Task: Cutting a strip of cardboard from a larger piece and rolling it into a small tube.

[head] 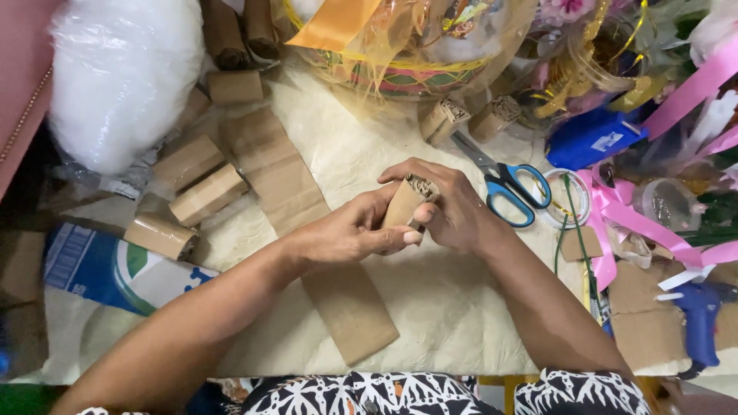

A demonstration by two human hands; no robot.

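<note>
Both hands up over the middle of the table (430, 307), meeting on one small brown cardboard roll (403, 204). Left hand (350, 230) wrapped under and around the roll's lower half, thumb laid along its side, grip closed on it. Right hand (453, 207) cupped over the patterned top end, fingers curled, also clenched on the same roll. Roll tilted, patterned trim peeking out between the two hands.

Risk, as a judgement: thin card crushed or dented by too hard a squeeze from both sides; patterned trim at the top end rubbed loose or skewed by the right fingers. Could also slip and drop onto the long flat cardboard strip (307, 230) just beneath.

Room now. Tight on the right: blue-handled scissors (503, 184) lying just beside the right knuckles, blades pointing away toward the basket, a tape ring (569, 198) beyond them, pink ribbon (638, 223) trailing further out, a blue glue gun (699, 319) near the right edge. A sweep of the right wrist likely to catch the scissor handles.

Left side looser but not bare: finished rolls (188, 188) stacked near the strip, a white stuffing bag (123, 77) behind. Wrapped basket (407, 46) close ahead. Best open patch: cream cloth between the forearms, toward the body.
</note>
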